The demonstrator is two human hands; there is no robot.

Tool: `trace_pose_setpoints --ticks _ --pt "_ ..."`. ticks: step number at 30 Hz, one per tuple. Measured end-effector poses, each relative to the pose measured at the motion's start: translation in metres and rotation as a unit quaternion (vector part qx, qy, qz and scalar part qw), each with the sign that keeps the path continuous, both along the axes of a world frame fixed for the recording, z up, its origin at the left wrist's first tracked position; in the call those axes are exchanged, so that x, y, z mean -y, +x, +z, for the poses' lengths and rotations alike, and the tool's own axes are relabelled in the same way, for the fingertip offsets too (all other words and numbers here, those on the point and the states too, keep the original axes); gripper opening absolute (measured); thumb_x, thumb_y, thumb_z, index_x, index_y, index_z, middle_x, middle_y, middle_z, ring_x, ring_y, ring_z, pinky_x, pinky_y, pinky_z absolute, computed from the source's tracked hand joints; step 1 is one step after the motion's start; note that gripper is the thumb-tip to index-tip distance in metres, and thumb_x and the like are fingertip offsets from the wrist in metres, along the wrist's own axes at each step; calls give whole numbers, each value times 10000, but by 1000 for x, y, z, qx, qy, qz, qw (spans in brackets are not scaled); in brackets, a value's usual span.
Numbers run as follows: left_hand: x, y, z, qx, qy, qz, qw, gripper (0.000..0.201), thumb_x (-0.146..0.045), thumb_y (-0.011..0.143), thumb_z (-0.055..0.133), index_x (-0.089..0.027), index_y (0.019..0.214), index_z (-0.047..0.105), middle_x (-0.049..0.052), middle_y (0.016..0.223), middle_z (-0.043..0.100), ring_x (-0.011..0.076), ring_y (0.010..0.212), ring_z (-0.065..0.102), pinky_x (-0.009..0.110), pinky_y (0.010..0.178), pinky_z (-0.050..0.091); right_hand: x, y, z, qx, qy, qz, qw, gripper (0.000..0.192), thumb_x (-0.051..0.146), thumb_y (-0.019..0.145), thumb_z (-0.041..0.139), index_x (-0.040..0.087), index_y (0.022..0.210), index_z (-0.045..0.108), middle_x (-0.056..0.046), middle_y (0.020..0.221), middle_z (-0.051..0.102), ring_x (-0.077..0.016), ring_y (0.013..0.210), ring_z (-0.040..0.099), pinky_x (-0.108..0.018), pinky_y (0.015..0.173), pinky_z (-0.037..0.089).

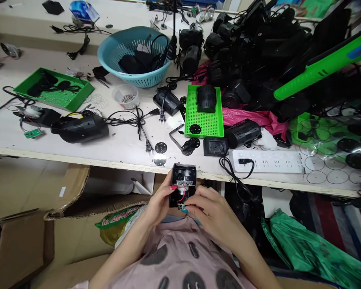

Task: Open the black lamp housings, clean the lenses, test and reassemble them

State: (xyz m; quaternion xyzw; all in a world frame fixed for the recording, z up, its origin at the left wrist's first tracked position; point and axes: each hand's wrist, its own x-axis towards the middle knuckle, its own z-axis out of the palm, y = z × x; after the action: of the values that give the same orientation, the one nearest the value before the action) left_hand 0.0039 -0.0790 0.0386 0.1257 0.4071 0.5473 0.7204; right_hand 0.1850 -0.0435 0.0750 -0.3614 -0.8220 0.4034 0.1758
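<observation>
Both hands are on the near side of the tabletop's front edge (pixel 138 169), wrists well apart. The left hand (pixel 158 201) wraps one side of an open black housing (pixel 180 176), thumb pressed to its rim, its other fingers largely hidden. The right hand (pixel 209 206) pinches a small circuit board (pixel 181 206) between thumb and forefinger at the housing's near end; just past that pinch is a red wire (pixel 182 197). Left of the fingers, below the edge, is an open cardboard box (pixel 75 192). Just beyond the fingers lie perforated discs (pixel 161 147); to their right, a white power strip (pixel 270 161); farther, a green tray (pixel 203 119), then a blue basket (pixel 152 81).
</observation>
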Motion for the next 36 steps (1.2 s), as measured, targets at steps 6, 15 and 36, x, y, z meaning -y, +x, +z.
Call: trace_pose_setpoints --ticks 6,15,36 --pt "3 -5 -2 17 7 -17 1000 744 -235 767 660 -276 1482 461 21 1475 543 321 1416 390 392 1133 323 -1 -8 -7 34 30 6 999 163 205 989 561 238 946 715 -18 863 607 -181 762 535 -326 705 429" --pt "-3 -4 -7 11 2 -19 1000 836 -65 625 769 -301 1391 532 28 1058 709 249 1069 616 284 853 480 4 -7 -6 -15 -59 -46 997 209 217 985 544 256 1121 697 -62 1093 582 -210 963 593 -357 855 515" --pt "-3 -3 3 -148 58 151 976 942 -190 673 821 -318 1497 383 56 1400 573 284 1278 526 329 1031 454 41 8 -21 -64 -3 -162 985 513 134 970 485 294 1457 495 -54 973 743 -205 808 673 -346 767 542"
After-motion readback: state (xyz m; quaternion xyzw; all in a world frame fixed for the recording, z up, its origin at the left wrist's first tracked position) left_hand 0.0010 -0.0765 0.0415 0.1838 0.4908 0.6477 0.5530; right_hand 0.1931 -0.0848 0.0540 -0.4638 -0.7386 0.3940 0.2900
